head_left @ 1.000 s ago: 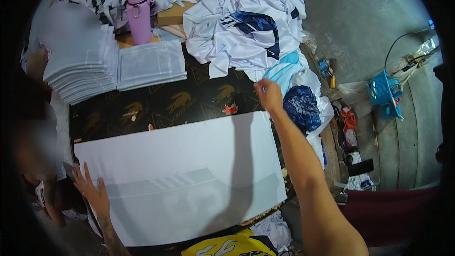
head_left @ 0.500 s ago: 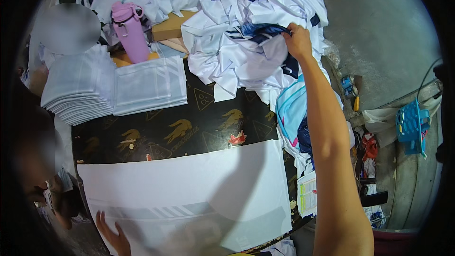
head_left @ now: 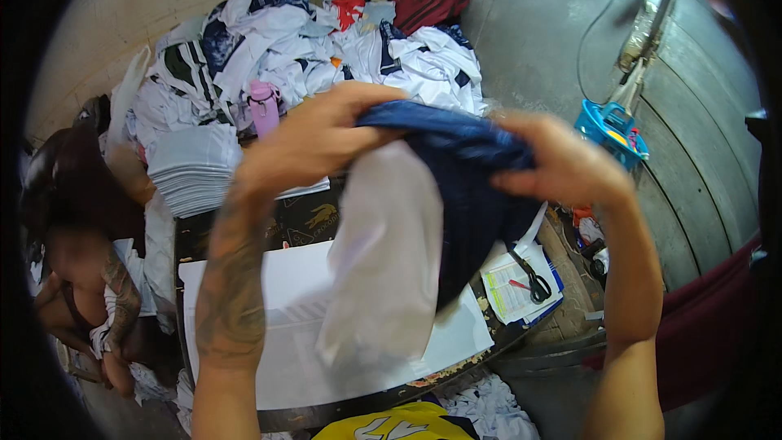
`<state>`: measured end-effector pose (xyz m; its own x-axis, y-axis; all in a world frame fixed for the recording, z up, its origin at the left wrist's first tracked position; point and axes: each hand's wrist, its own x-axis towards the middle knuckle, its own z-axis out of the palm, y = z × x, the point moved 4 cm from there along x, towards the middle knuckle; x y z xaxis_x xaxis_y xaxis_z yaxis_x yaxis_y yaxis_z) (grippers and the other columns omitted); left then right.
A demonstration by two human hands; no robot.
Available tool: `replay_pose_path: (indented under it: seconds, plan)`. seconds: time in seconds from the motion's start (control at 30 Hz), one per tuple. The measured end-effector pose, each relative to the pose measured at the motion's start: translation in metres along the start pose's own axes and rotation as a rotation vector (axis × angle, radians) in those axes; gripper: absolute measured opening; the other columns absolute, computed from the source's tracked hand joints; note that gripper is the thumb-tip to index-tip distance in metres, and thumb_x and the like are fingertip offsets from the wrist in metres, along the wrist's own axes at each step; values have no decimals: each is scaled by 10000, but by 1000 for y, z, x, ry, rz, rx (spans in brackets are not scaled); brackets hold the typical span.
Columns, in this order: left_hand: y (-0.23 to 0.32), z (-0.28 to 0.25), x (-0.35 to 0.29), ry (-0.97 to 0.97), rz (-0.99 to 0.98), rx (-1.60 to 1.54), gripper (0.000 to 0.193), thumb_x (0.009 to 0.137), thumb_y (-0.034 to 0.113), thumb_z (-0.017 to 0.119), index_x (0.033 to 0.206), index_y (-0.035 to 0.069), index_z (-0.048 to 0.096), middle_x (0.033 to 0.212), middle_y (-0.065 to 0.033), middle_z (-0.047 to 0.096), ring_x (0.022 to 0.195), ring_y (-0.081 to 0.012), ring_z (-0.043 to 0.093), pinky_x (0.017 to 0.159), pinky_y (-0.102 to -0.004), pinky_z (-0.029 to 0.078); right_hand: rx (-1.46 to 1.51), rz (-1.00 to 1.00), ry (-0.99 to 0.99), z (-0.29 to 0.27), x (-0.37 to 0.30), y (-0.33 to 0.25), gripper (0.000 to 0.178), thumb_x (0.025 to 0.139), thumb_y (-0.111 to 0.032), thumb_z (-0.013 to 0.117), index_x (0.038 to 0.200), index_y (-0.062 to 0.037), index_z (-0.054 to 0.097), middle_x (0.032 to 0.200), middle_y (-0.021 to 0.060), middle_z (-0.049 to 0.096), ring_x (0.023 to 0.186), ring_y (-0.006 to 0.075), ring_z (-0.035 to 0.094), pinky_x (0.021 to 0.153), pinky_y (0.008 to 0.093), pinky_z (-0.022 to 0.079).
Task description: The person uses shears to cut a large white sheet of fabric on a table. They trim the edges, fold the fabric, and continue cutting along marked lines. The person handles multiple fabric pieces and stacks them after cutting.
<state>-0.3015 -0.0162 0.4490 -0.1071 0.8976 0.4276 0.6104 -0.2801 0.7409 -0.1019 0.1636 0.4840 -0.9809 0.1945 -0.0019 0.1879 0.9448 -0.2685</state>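
Note:
A navy and white garment (head_left: pixel 481 195) hangs in the air above the table, blurred by motion. My left hand (head_left: pixel 326 134) is closed on its bunched blue upper edge, at the left end. At the right end of the same edge, my right hand (head_left: pixel 562 155) grips the cloth with fingers and thumb. The white part of the garment dangles between my forearms. Beneath it a white fabric panel (head_left: pixel 301 277) with grey stripes lies flat on the black table (head_left: pixel 273 228), partly hidden by the garment and my left arm.
Behind stands a large pile of white and navy clothes (head_left: pixel 269 41). A purple bottle (head_left: pixel 263 110) and a stack of folded white cloth (head_left: pixel 191 167) are on the left. Black scissors (head_left: pixel 533 281) lie on papers at right. A blue basket (head_left: pixel 607 132) hangs beyond. Another person (head_left: pixel 90 301) sits left.
The garment has come off the pile toward me and is now held up. My left hand has left the white panel and joined my right hand on it. The view has tilted up.

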Motion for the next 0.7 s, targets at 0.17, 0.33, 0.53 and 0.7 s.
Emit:
replay_pose_path:
  seconds: [0.17, 0.33, 0.53, 0.7]
  plan:
    - [91, 14, -126, -316, 107, -680, 918, 762, 554, 966, 1415, -11, 656, 1265, -204, 741, 1158, -269, 725, 1027, -422, 584, 393, -107, -196, 106, -93, -24, 294, 907, -158, 865, 1082, -16, 676, 935, 154, 716, 843, 212, 657, 787, 400, 544]
    - [55, 193, -195, -421, -568, -122, 538, 1143, 442, 503, 1449, 27, 656, 1438, -154, 656, 1238, -256, 662, 1083, -378, 533, 707, -578, 25, 146, -192, -65, 791, 784, -267, 916, 1457, -58, 556, 1185, 134, 659, 913, 245, 627, 844, 381, 552]
    - [130, 220, -310, -45, -807, 163, 332, 1091, 271, 659, 1276, -1, 705, 995, -93, 643, 943, -158, 597, 899, -298, 482, 545, -407, -594, 269, -271, -81, 558, 943, -409, 825, 1322, -24, 683, 1122, 210, 714, 1019, 401, 652, 917, 494, 534]
    - [170, 194, -361, 532, -587, -293, 516, 1057, 273, 575, 1459, -50, 559, 1246, -63, 642, 1175, -172, 613, 1097, -318, 438, 755, -598, 125, 244, -286, -29, 387, 850, -251, 900, 1035, -23, 647, 971, 164, 668, 948, 348, 644, 891, 422, 512]
